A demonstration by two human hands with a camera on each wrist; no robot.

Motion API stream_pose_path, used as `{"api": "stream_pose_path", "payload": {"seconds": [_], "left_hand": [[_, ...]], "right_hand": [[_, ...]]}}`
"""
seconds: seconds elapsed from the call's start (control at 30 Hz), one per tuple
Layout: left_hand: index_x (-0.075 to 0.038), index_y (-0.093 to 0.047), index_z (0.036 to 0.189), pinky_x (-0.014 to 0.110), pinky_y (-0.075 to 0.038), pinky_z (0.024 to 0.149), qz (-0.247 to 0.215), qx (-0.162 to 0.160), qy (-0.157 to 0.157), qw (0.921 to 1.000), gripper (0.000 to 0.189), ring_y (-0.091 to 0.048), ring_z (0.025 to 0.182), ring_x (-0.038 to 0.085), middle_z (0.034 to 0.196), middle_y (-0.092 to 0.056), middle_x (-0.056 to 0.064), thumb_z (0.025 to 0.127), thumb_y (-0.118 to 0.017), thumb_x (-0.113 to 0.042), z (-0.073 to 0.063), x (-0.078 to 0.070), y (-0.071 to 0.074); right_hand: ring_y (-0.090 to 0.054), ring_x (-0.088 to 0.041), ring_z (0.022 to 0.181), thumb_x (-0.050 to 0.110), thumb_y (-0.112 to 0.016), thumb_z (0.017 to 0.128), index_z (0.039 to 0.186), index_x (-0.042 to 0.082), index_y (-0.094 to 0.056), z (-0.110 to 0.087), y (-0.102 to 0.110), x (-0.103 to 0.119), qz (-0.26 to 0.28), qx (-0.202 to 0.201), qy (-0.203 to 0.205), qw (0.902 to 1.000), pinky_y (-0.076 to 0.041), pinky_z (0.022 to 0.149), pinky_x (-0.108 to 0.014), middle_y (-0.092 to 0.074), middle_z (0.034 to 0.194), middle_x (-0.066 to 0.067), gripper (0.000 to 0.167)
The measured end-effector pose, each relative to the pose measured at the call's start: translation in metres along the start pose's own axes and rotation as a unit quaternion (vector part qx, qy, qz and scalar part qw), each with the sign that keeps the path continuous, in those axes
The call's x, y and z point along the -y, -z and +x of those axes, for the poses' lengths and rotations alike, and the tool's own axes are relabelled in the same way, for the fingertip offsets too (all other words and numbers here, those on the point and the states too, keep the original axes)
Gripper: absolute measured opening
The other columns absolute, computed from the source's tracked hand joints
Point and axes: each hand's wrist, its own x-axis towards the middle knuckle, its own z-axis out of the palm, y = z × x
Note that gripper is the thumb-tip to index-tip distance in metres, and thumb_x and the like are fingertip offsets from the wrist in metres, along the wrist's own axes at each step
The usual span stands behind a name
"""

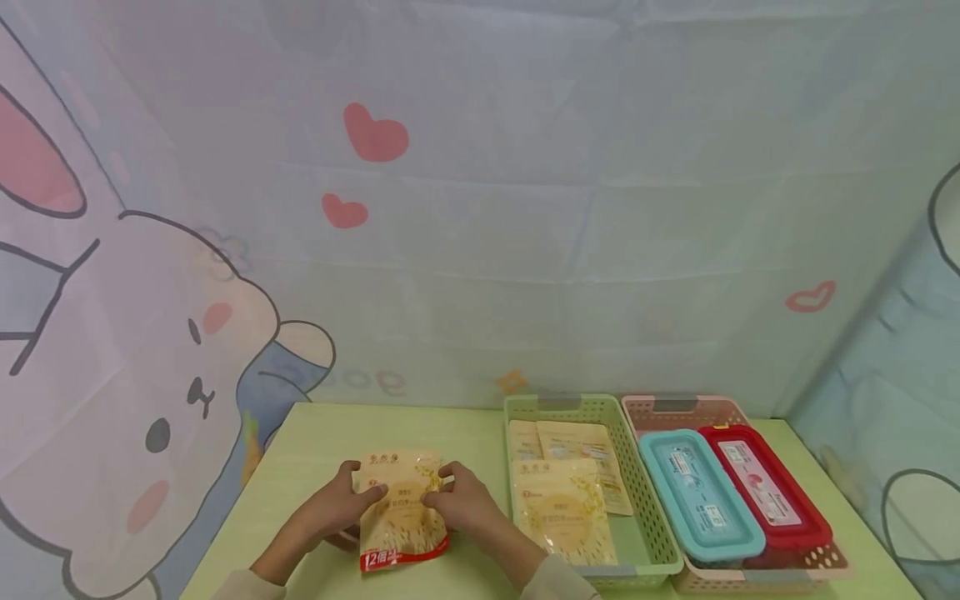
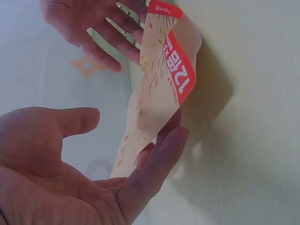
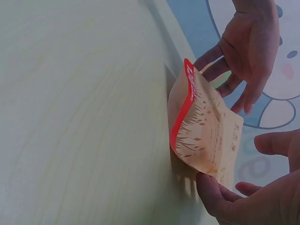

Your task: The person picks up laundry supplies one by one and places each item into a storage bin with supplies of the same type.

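Note:
A beige pouch [image 1: 403,521] with a red band along its bottom edge stands tilted at the table, between my two hands. My left hand [image 1: 336,504] is at its left side, fingers behind the pouch and touching its edge. In the left wrist view, that hand's thumb [image 2: 82,121] is raised away from the pouch front. At the other side is my right hand [image 1: 468,500], with fingers behind and under the pouch. Its thumb [image 3: 274,143] also stands apart from the front in the right wrist view. The pouch's lower end curves outward, and its back is mostly hidden.
On the pale green table [image 1: 315,442], a green basket [image 1: 645,467] to the right holds similar beige pouches [image 1: 566,508]. Beside it, a pink basket [image 1: 693,575] carries a teal lidded box [image 1: 701,496] and a red one [image 1: 768,487]. A printed curtain [image 1: 480,250] hangs behind.

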Motion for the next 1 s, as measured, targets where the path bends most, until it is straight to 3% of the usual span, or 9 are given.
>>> {"api": "stream_pose_path", "payload": {"seconds": [0.17, 0.33, 0.5, 1.0], "left_hand": [[0.003, -0.014, 0.163, 0.049, -0.064, 0.067, -0.015, -0.008, -0.008, 0.9998, 0.084, -0.072, 0.082, 0.032, 0.132, -0.054, 0.035, 0.107, -0.064, -0.034, -0.001, -0.001, -0.001], [0.002, -0.015, 0.164, 0.048, -0.063, 0.066, -0.01, -0.023, -0.022, 0.9994, 0.081, -0.068, 0.075, 0.029, 0.109, -0.059, 0.023, 0.107, -0.064, -0.029, -0.002, -0.003, -0.003], [0.0, -0.015, 0.165, 0.047, -0.064, 0.066, -0.011, -0.037, -0.041, 0.9984, 0.08, -0.06, 0.072, 0.026, 0.092, -0.055, 0.014, 0.108, -0.064, -0.027, -0.004, -0.005, -0.005], [0.0, -0.009, 0.165, 0.045, -0.063, 0.063, -0.011, -0.054, -0.052, 0.9972, 0.086, -0.052, 0.066, 0.021, 0.085, -0.052, 0.011, 0.106, -0.066, -0.026, 0.001, -0.007, -0.009]], "right_hand": [[-0.067, -0.03, 0.098, 0.019, -0.078, 0.096, 0.134, -0.004, -0.056, 0.001, 0.0, -0.001, 0.015, -0.008, -0.008, 0.9998, -0.061, 0.078, -0.049, -0.064, 0.119, -0.018, 0.05], [-0.066, -0.028, 0.094, 0.018, -0.078, 0.097, 0.133, -0.003, -0.057, 0.0, 0.001, 0.001, 0.018, -0.023, -0.003, 0.9996, -0.061, 0.075, -0.045, -0.064, 0.116, -0.016, 0.047], [-0.067, -0.029, 0.091, 0.018, -0.076, 0.097, 0.135, -0.004, -0.055, -0.002, 0.001, 0.005, 0.031, -0.031, 0.003, 0.999, -0.062, 0.073, -0.045, -0.062, 0.112, -0.016, 0.048], [-0.064, -0.033, 0.109, 0.02, -0.075, 0.098, 0.134, -0.002, -0.058, -0.005, 0.008, 0.009, 0.037, -0.04, 0.019, 0.9983, -0.058, 0.087, -0.051, -0.061, 0.131, -0.019, 0.046]]}}
